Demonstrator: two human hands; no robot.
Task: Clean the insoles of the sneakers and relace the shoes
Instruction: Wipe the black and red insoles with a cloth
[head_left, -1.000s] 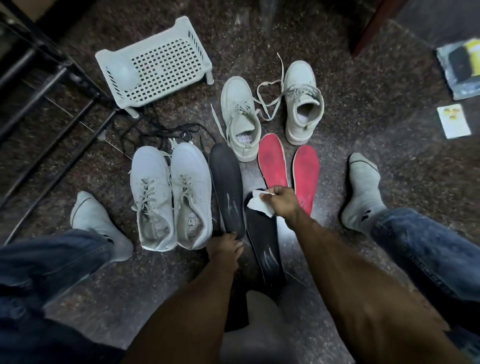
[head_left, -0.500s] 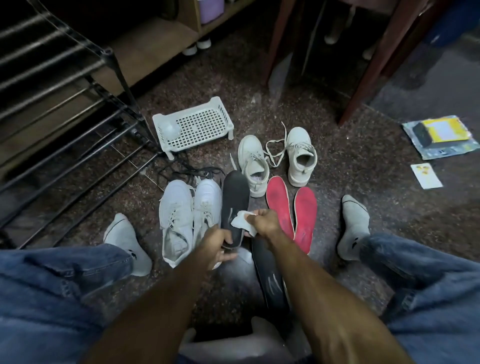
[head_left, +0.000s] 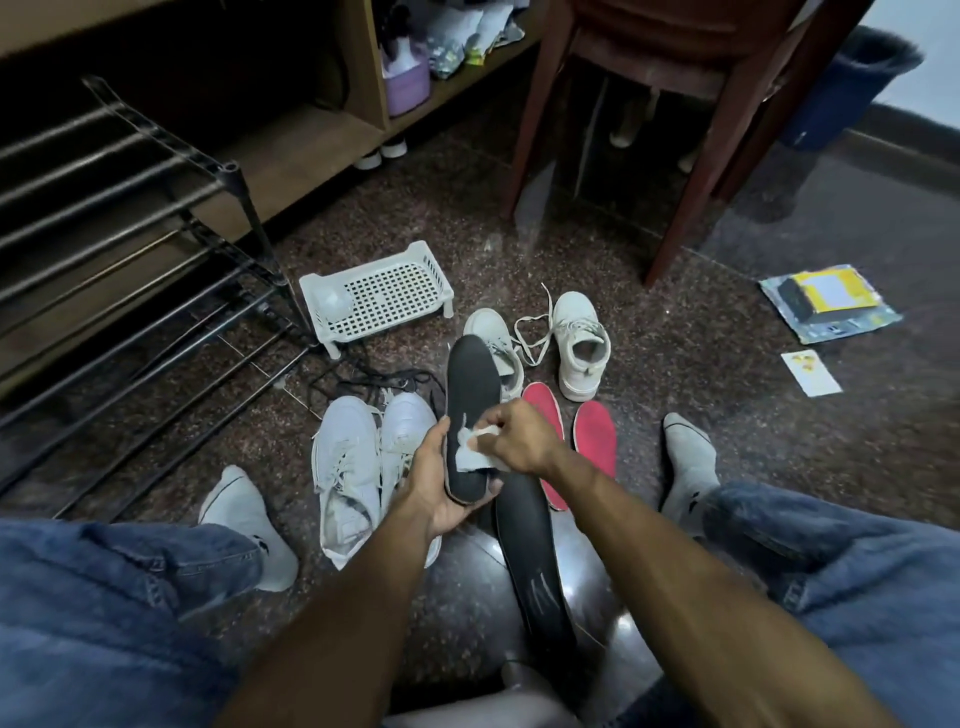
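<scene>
**Insole held lengthwise, wipe pressed near its heel**

The black insole (head_left: 471, 410) is up off the floor, its long axis running away from the person, toe end pointing toward the far sneakers and heel end nearest the body. The left hand (head_left: 436, 488) cups that heel end from beneath and from the left edge, fingers curled round it in a firm hold. The right hand (head_left: 519, 439) comes in from the right side and pinches a small white wipe (head_left: 470, 453) against the upper face of the insole, just above the left hand's grip. So most of the bare insole lies beyond the right fingers, toward the toe; I judge the next stroke needs to travel along that axis, away from the body, while the left hand braces against the push.

A second black insole (head_left: 535, 561) lies on the floor directly below, and two red insoles (head_left: 595, 439) lie just to its right. One white pair of sneakers (head_left: 363, 462) sits beside the left hand, laced; the other pair (head_left: 579, 343) stands farther off with laces loose.
</scene>
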